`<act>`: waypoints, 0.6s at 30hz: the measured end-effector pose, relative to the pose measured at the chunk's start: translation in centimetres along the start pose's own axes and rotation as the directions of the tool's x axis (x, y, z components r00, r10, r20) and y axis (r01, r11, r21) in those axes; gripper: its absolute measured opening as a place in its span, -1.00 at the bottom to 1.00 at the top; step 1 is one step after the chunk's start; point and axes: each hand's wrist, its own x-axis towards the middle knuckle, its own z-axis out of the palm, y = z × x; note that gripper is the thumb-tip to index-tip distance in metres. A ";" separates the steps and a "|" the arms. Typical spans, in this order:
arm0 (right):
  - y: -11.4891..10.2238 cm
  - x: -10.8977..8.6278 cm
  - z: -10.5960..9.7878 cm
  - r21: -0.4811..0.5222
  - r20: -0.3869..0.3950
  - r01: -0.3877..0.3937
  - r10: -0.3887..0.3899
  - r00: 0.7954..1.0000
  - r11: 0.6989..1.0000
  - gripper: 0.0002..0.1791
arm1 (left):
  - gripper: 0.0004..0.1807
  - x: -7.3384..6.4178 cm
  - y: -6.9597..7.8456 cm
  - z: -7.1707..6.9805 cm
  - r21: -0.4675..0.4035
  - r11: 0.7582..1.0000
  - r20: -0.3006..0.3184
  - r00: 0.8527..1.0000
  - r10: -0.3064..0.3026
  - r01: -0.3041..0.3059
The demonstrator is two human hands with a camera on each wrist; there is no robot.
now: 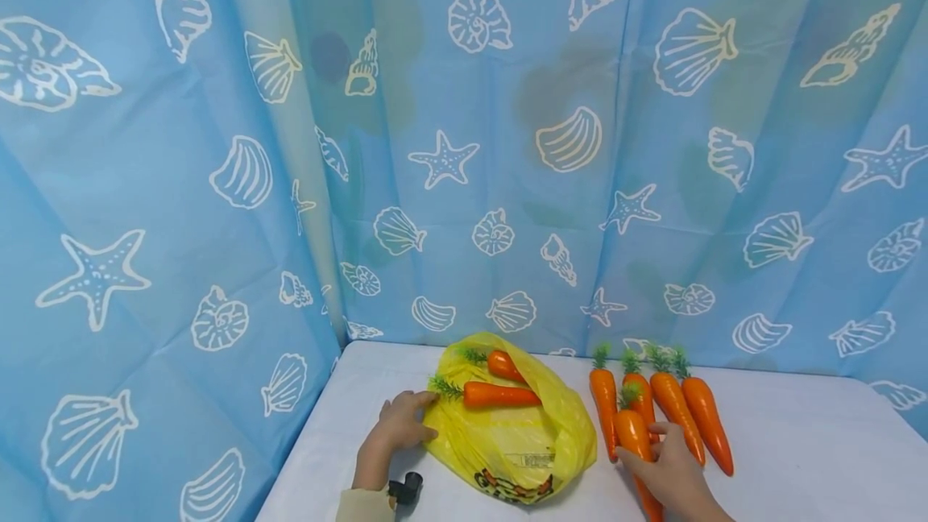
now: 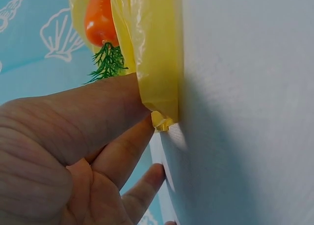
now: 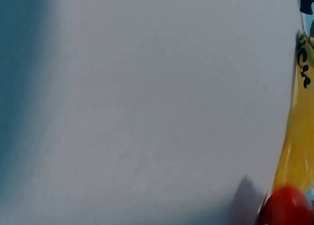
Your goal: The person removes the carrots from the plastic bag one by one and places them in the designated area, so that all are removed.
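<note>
A yellow plastic bag (image 1: pixel 500 445) lies on the table, its mouth spread to the left. Two orange carrots with green tops are at it: one carrot (image 1: pixel 500 395) across the opening, another carrot (image 1: pixel 504 365) just behind. My left hand (image 1: pixel 395 429) pinches the bag's left edge; in the left wrist view the thumb (image 2: pixel 98 109) meets the yellow film (image 2: pixel 159 63). To the bag's right, my right hand (image 1: pixel 674 470) grips a carrot (image 1: pixel 633 432) around its body, top pointing away. The right wrist view catches only a rounded red-orange end (image 3: pixel 287 208) beside the bag.
Several more carrots (image 1: pixel 706 421) lie side by side beyond the right hand, tops toward the curtain. A small black object (image 1: pixel 408 488) is by the left wrist. A blue shell-print curtain (image 1: pixel 464 184) borders the white table (image 1: pixel 797 441) at the back and left.
</note>
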 end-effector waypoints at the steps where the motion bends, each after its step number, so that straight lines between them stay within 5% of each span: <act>1: 0.1 0.1 0.0 0.004 -0.004 -0.005 0.005 1.000 1.000 0.16 | -0.39 0.0 0.0 0.0 -0.002 1.000 0.001 1.000 -0.003 0.003; 18: 0.3 0.4 0.5 0.001 -0.024 -0.041 0.041 0.999 0.999 -0.24 | -0.39 0.1 0.1 0.1 0.003 1.000 -0.009 1.000 -0.017 0.017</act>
